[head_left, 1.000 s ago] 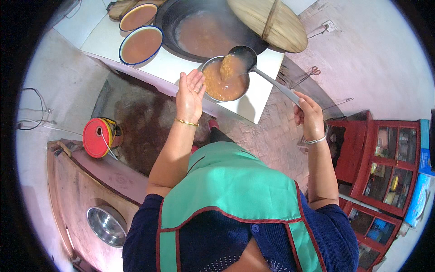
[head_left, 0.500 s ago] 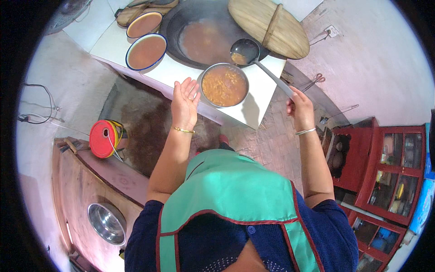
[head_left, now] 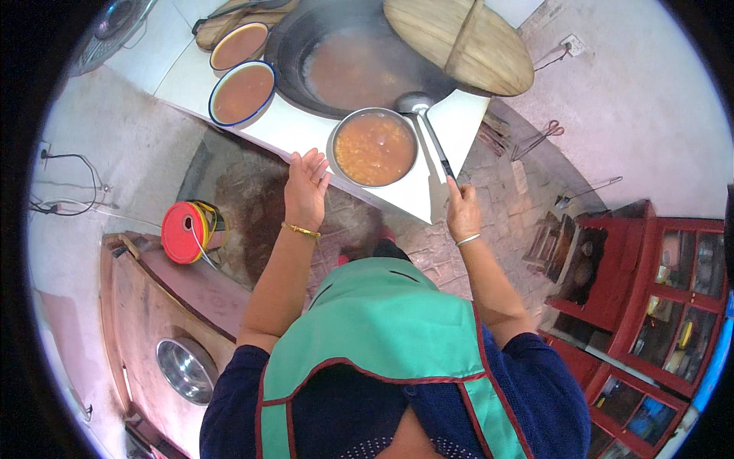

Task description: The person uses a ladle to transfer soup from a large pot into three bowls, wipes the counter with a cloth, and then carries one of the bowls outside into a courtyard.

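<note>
My right hand (head_left: 463,210) is closed around the dark end of the handle of a long ladle (head_left: 433,139). The ladle's bowl is tilted at the near right rim of a big dark wok (head_left: 287,73), which holds steaming reddish-brown soup. Left of the handle, on the white counter, stands a round metal bowl (head_left: 331,157) filled with orange-brown soup with yellowish pieces. My left hand (head_left: 306,191), fingers stretched and palm turned toward that bowl, is just off its left side and holds nothing.
Two blue-rimmed bowls (head_left: 216,115) of reddish soup stand at the counter's left. A wooden lid (head_left: 489,46) partly covers the wok. A red-lidded bucket (head_left: 182,233) is on the floor, a steel basin (head_left: 186,371) lies lower left, and a red cabinet (head_left: 619,260) stands right.
My right hand has moved left and nearer to me with the ladle. The ladle's bowl has tilted over, and the food seen in it is gone from view. My left hand has shifted slightly.
</note>
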`<state>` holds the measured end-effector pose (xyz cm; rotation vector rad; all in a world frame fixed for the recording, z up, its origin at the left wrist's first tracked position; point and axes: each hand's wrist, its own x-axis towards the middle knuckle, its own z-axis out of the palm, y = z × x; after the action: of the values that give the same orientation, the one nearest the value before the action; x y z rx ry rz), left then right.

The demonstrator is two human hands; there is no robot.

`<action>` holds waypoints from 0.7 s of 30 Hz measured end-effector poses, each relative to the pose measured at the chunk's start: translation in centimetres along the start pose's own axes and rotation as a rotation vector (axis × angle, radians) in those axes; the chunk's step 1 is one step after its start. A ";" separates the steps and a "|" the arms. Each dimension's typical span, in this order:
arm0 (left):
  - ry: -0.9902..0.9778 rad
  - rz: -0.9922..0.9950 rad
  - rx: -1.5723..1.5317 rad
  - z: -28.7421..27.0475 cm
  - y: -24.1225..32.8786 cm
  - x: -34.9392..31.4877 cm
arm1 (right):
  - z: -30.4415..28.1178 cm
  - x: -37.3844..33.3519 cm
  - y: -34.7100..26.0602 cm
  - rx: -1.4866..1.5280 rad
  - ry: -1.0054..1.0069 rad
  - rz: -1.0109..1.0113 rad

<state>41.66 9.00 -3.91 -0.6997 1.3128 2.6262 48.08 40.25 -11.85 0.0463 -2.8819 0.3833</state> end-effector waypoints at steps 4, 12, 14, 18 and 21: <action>0.058 -0.032 0.035 -1.0 -1.1 1.6 | 2.5 -1.0 0.6 0.003 -0.035 0.021; 0.080 -0.067 0.315 -2.8 -4.8 3.9 | 0.6 5.2 -2.0 0.529 -0.092 0.239; 0.091 -0.083 0.337 -2.7 -5.6 4.5 | 1.9 9.5 -2.7 0.854 -0.239 0.489; -0.029 -0.082 0.273 -3.5 -6.2 5.6 | 4.0 14.2 -3.4 1.086 -0.420 0.669; 0.080 -0.114 0.264 -2.6 -6.2 5.3 | 3.1 14.8 -3.3 1.140 -0.506 0.688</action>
<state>39.82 10.30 -12.17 -0.8164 1.5542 2.3012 33.20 36.29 -10.43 -0.7440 -2.5441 2.3220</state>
